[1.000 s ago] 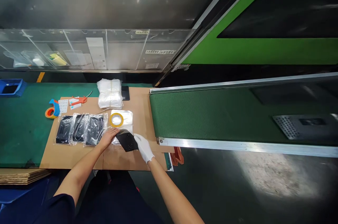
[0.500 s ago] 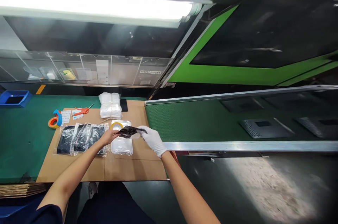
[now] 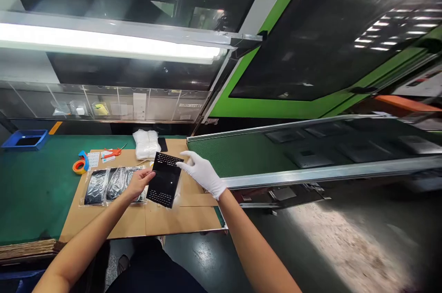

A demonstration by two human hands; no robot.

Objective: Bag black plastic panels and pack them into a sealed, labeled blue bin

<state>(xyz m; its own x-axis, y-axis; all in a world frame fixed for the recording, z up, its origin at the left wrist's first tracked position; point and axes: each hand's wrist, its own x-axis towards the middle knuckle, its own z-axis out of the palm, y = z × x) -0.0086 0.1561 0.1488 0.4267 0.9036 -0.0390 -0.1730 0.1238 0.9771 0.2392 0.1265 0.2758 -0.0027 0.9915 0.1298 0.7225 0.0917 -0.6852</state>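
Note:
A flat black panel (image 3: 163, 179) with rows of small slots at both ends is held up over the cardboard sheet (image 3: 165, 219). My bare left hand (image 3: 140, 182) grips its left edge between thumb and fingers. At its upper right corner, my right hand (image 3: 202, 173), in a white glove, has thumb and fingers closed on the panel. Left of the panel, black pieces in clear plastic bags (image 3: 115, 185) lie in a row on the cardboard. Behind it sits a bundle of clear bags (image 3: 146, 144).
Orange tape (image 3: 80, 167), orange-handled scissors (image 3: 112, 151) and label sheets lie at the left back. A blue tray (image 3: 26, 139) stands far left on the green table (image 3: 27, 191). On the right, a green conveyor (image 3: 238, 159) carries several dark panels. A lit tube lamp (image 3: 110, 46) hangs above.
The black panel, seen nearly edge-on before, now shows its broad slotted face. The camera view has shifted, and more of the green machine and conveyor shows.

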